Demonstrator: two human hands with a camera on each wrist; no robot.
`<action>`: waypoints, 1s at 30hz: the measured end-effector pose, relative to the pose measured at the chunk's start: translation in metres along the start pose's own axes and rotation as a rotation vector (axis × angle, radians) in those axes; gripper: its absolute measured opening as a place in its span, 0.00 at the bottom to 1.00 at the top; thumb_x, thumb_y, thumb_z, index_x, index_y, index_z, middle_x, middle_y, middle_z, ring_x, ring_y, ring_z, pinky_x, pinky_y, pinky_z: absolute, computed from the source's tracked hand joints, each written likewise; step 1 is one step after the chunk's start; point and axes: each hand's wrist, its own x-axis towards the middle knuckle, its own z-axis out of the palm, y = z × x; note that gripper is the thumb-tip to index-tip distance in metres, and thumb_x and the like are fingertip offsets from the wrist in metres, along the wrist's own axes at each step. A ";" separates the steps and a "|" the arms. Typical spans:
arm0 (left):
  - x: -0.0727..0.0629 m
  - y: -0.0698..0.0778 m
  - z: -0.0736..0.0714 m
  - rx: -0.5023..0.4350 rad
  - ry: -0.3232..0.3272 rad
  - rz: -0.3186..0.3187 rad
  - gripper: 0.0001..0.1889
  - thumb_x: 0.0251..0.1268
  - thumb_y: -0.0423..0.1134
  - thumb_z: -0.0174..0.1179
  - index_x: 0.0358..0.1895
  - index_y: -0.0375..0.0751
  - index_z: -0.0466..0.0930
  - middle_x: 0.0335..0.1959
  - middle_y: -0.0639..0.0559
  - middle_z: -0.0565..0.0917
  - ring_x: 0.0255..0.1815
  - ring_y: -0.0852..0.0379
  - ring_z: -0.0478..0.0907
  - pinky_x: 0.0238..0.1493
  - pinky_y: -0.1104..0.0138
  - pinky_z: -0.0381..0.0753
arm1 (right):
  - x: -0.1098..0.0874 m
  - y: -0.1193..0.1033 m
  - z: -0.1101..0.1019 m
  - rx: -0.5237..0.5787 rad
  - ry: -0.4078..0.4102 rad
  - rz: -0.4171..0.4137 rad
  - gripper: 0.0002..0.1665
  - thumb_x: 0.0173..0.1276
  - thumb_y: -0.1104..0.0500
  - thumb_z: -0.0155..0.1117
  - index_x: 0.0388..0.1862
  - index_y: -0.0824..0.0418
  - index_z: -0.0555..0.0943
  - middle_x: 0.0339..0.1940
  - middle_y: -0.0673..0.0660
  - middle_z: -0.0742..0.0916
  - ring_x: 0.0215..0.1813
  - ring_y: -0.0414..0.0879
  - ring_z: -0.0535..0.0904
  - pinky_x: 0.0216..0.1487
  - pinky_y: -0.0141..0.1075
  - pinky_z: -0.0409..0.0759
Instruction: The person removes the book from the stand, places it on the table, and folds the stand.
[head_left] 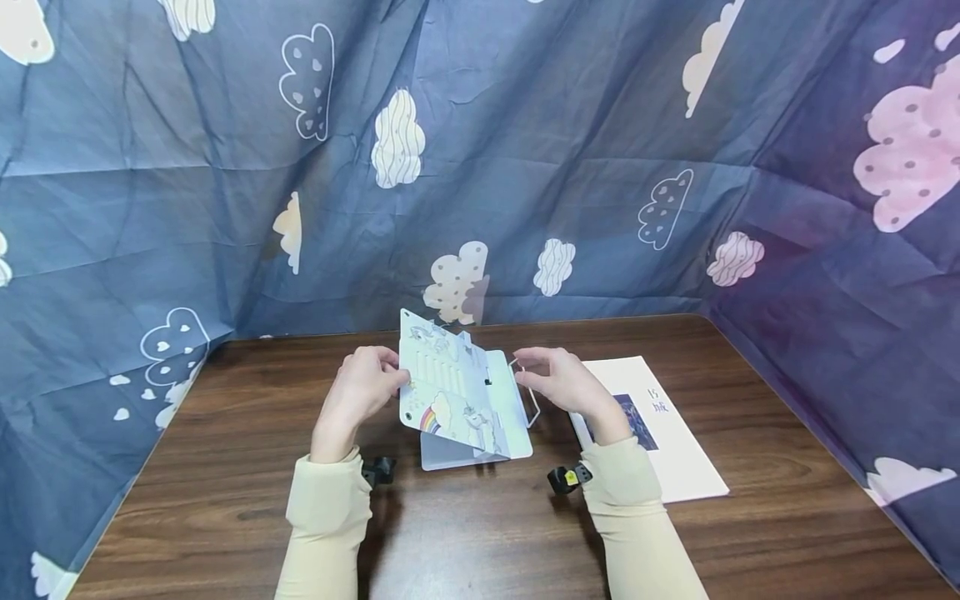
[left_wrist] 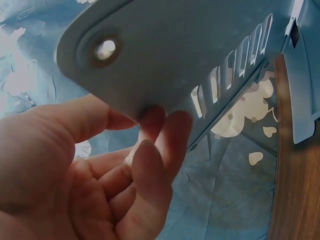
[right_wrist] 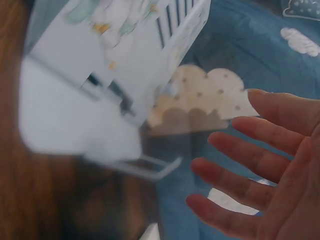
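A light-blue folding book stand with unicorn and rainbow prints and a row of slots stands on the table, its printed panel tilted up over a flat base. My left hand pinches the panel's left edge between thumb and fingers, below a corner hole in the left wrist view. A white wire bracket sticks out from the base's right side. Close to that bracket is my right hand. Its fingers are spread and hold nothing in the right wrist view, apart from the blurred wire bracket.
Right of the stand lies a white book or pad with a dark picture and handwriting, partly under the right forearm. Blue cloud-print cloth hangs behind the brown wooden table. Each wrist carries a small black camera.
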 end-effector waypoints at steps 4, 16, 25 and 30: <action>-0.001 -0.004 -0.002 0.027 -0.023 -0.003 0.10 0.56 0.32 0.59 0.39 0.32 0.83 0.23 0.49 0.83 0.22 0.53 0.81 0.30 0.65 0.74 | -0.005 0.013 0.002 -0.034 -0.023 0.045 0.26 0.70 0.60 0.62 0.64 0.70 0.74 0.58 0.66 0.81 0.59 0.58 0.78 0.58 0.51 0.75; -0.001 -0.013 -0.004 0.029 -0.095 -0.022 0.09 0.59 0.32 0.59 0.41 0.30 0.82 0.24 0.48 0.84 0.22 0.56 0.80 0.25 0.68 0.72 | -0.014 0.032 0.011 -0.147 -0.108 0.143 0.33 0.64 0.63 0.68 0.68 0.68 0.71 0.64 0.66 0.78 0.68 0.61 0.69 0.65 0.54 0.67; 0.000 -0.022 -0.005 0.022 -0.141 -0.044 0.11 0.61 0.32 0.61 0.43 0.28 0.81 0.25 0.47 0.83 0.20 0.54 0.81 0.23 0.68 0.77 | -0.016 0.038 0.008 -0.183 -0.126 0.098 0.43 0.62 0.62 0.71 0.75 0.59 0.64 0.71 0.66 0.70 0.73 0.62 0.61 0.69 0.57 0.60; -0.001 -0.028 -0.004 0.013 -0.169 -0.054 0.09 0.62 0.31 0.61 0.42 0.28 0.80 0.23 0.48 0.82 0.19 0.55 0.81 0.23 0.67 0.79 | -0.017 0.038 0.007 -0.191 -0.149 0.057 0.41 0.64 0.63 0.70 0.74 0.62 0.64 0.72 0.63 0.69 0.73 0.63 0.59 0.70 0.56 0.57</action>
